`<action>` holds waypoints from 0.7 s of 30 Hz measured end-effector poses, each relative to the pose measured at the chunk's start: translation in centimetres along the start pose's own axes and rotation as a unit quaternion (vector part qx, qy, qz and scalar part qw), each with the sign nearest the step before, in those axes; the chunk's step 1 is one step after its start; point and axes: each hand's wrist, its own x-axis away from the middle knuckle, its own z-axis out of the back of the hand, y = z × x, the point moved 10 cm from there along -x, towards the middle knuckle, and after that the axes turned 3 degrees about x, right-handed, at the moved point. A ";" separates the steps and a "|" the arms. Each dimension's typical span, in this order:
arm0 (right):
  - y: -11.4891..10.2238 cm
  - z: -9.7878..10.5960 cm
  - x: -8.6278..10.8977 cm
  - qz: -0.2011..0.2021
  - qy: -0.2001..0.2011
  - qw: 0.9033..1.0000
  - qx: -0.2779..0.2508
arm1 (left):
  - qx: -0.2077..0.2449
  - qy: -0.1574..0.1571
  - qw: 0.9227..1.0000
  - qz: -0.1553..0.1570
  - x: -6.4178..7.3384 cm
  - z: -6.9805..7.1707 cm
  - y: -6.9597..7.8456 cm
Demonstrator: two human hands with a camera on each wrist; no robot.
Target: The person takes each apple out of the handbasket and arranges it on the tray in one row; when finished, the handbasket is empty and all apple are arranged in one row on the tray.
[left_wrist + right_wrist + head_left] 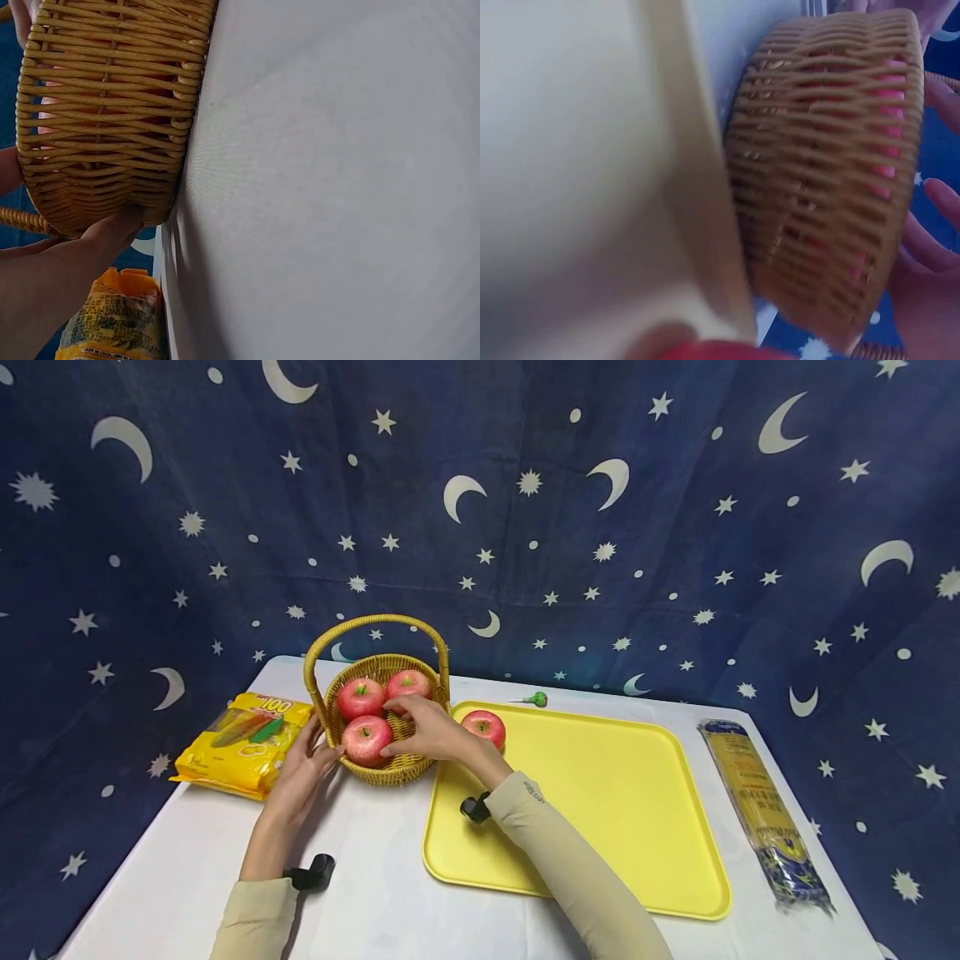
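Note:
A round wicker basket (401,768) with an arched handle stands on the table and holds three red apples: a front one (366,740), a left one (360,697) and a rear right one (408,683). My left hand (300,777) holds the basket's left side, thumb by the rim and fingers along the outer wall (105,135). Over the basket's right side reaches my right hand (429,731), thumb and fingers spread apart. Its thumb is at the front apple and its fingertips are by the left apple; firm contact is hard to judge.
A yellow tray (600,810) lies right of the basket, with another apple (483,727) at its back left corner. A yellow food packet (243,743) sits left of the basket. Behind the tray lies a small green-topped item (537,699). A long noodle-like packet (757,802) lies far right.

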 end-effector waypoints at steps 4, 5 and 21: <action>-0.7 -1.4 -1.2 -0.008 -0.023 0.999 0.039 | -0.006 0.006 1.000 0.004 0.0 0.1 0.0; -0.7 -1.7 -1.4 -0.014 -0.028 0.998 0.052 | -0.007 0.007 1.000 0.006 0.0 0.1 0.0; 0.1 -3.0 -2.1 -0.072 -0.028 0.996 0.050 | -0.002 0.013 1.000 0.002 -0.2 0.3 -0.1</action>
